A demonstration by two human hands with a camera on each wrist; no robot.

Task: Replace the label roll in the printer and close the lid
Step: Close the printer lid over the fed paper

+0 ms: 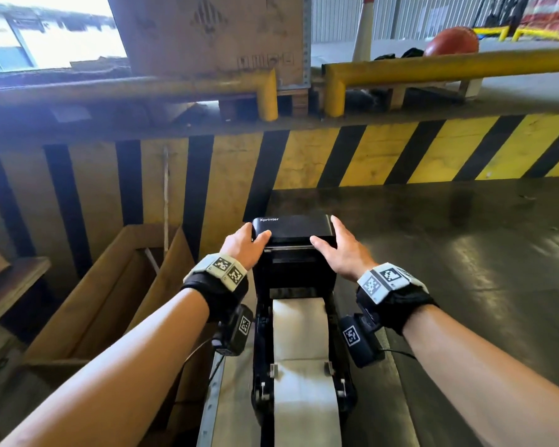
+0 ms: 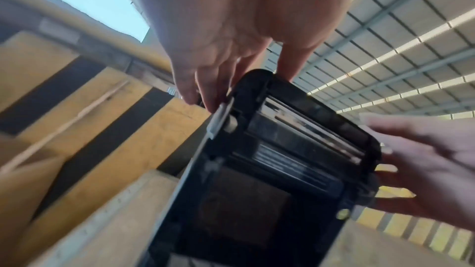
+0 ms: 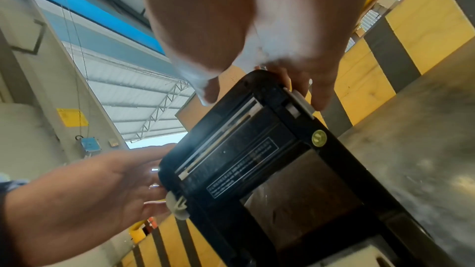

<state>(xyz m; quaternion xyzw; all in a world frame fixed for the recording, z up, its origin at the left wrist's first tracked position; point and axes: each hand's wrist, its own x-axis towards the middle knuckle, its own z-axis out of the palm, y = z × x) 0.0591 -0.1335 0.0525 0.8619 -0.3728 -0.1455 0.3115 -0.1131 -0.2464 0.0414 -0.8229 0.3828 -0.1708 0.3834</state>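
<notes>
Both hands hold the raised lid of the label printer, with the roll already seated below.

The lid [image 1: 292, 229] stands open at the far end of the printer [image 1: 299, 333], which sits on the grey counter [image 1: 465, 269] near its left edge; the white label roll [image 1: 300, 321] lies in the bay with its paper running toward the person. The lid looks like stiff, smooth moulded plastic on a hinge, light, and it probably needs even pressure at both front corners to latch; the exposed print parts on its underside are best left untouched. The left hand [image 1: 247, 241] grips the lid's left corner, thumb on top and fingers along the side, and the right hand [image 1: 339, 250] clasps the right corner likewise, forearms stretched forward either side of the printer.
</notes>
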